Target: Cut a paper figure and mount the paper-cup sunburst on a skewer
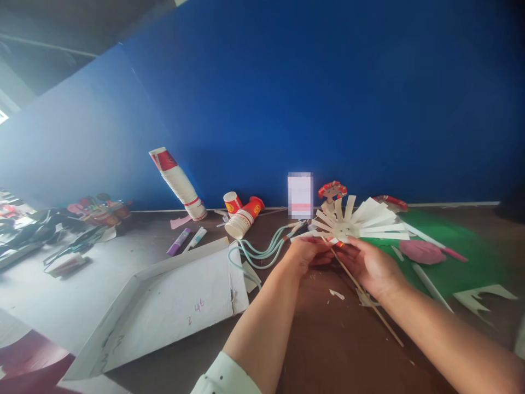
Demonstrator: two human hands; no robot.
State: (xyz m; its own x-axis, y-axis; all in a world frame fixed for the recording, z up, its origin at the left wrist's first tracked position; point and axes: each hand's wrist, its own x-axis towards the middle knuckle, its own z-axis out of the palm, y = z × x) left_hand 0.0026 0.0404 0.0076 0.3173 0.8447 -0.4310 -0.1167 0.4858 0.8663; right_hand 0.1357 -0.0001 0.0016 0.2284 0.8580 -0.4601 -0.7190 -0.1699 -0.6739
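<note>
Both hands meet at a white paper cup [348,227] cut into long strips that fan outward. Small marks show on its flat middle, and a bit of red and yellow print peeks out below it. My left hand [307,254] closes on the cup's left underside. My right hand [373,268] grips it from the lower right, fingers curled beneath. A thin wooden stick [369,298] slants from under the cup down to the right; whether it is attached to the cup is hidden by the fingers. White paper scraps [337,294] lie on the table below.
A shallow white box lid [176,306] lies left. Behind it are stacked paper cups [180,189], red cups [245,217], a purple glue stick [179,242] and a pale blue cord [262,254]. A green sheet [467,273] with pink clay [422,251] is right. A blue partition [307,98] stands behind.
</note>
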